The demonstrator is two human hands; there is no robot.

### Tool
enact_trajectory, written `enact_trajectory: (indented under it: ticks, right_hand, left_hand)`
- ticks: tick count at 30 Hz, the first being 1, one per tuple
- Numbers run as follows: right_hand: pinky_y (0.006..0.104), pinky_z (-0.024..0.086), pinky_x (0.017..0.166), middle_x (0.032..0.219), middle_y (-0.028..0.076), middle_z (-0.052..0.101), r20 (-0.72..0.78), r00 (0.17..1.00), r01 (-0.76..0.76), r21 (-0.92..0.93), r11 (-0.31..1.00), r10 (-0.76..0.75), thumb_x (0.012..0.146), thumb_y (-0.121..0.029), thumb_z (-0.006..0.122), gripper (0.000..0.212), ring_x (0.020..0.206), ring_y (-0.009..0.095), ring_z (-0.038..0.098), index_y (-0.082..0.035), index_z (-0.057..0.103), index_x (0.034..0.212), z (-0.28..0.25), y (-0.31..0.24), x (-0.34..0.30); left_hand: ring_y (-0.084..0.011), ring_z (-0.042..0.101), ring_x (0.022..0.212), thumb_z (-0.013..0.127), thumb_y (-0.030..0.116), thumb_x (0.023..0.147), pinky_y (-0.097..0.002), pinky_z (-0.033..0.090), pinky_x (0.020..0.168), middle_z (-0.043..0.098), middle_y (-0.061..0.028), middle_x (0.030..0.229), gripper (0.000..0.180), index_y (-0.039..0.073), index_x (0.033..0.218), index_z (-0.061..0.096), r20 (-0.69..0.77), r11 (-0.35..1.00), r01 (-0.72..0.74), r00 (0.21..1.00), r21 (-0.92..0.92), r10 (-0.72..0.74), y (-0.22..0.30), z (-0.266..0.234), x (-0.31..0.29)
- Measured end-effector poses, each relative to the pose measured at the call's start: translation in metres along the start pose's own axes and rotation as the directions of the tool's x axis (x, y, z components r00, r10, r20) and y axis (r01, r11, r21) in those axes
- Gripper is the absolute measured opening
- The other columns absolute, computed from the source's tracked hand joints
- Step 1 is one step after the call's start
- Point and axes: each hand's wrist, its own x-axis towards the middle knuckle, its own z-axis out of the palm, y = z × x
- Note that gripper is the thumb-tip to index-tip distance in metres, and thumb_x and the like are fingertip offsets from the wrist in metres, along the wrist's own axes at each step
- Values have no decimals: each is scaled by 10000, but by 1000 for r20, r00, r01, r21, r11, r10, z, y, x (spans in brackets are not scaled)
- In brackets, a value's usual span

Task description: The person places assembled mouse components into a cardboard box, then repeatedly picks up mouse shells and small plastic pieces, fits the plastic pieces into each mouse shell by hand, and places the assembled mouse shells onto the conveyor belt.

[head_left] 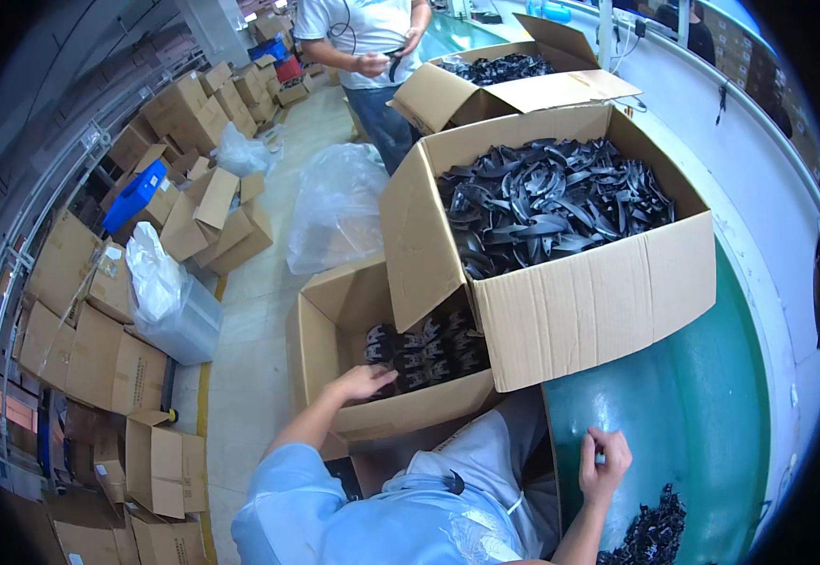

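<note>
My left hand [363, 382] reaches over the near wall of the low cardboard box [335, 306], its fingers stretched out beside dark curved plastic parts [419, 356]. These parts lie in fairly even rows inside it. Whether the fingertips touch one cannot be told. Above the green table [655, 386], my right hand [606, 463] is closed with its fingers curled; what they hold, if anything, is too small to make out. Near that hand lies a pile of small black pieces [650, 529]. One dark curved piece [453, 482] rests against my blue shirt.
A large open carton [598, 311] full of loose black curved parts overlaps the low box's right side. Behind it stands another filled carton [438, 99]; a person [363, 38] there handles a dark part. Clear plastic bags [339, 207] and stacked cartons [90, 348] line the left.
</note>
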Motion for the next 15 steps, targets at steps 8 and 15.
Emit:
enact_trajectory:
  ticks: [8,15]
  right_hand:
    - [351,454,599,749,96,679,7,995,-99,80,992,99,859,2,758,57,624,220,586,-9,738,911,9,35,0]
    - [351,457,585,734,94,680,-16,999,-31,125,992,34,848,-5,771,53,604,226,585,-14,749,895,12,23,8]
  left_hand:
    - [-443,553,1383,419,761,1013,-462,435,1179,596,-294,1461,923,-23,1473,576,156,951,-134,983,278,93,51,8,-59]
    - [-405,696,1099,585,576,1002,-496,566,956,732,-219,1150,626,0,1212,710,-30,765,-256,940,591,339,104,29,-72]
